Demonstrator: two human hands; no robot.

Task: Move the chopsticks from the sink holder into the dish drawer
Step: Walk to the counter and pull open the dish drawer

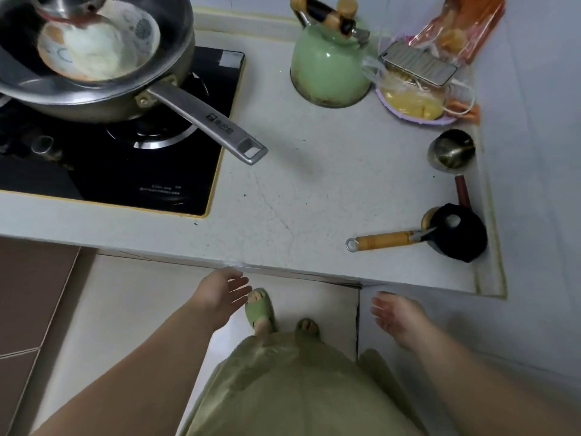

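Countertop: pale, speckled, taking up most of the view, its front edge running diagonally above both hands; a broad bare stretch is lying open in the middle between the hob and the items along the right rim.

Hob: black glass, sitting flush in the counter at left.

Pan: large, metal, resting on the hob, holding a patterned bowl with something whitish in it; its long handle is jutting out over the hob's right edge toward the bare counter.

Kettle: green, standing at the back of the counter.

Plastic bags: lying right of the kettle, holding orange and yellow food; a phone is resting on top of them.

Black pot: sitting near the right rim, with a wooden handle pointing left.

Metal ladle cup: sitting just behind the black pot, empty as far as can be seen.

Left hand: hanging below the counter's front edge, fingers spread, grasping nothing.

Right hand: hanging below the counter's corner, fingers loose and blurred, grasping nothing.

Slippers: green, standing on the pale floor between the hands.

Chopsticks, sink holder, dish drawer: none showing in this view.
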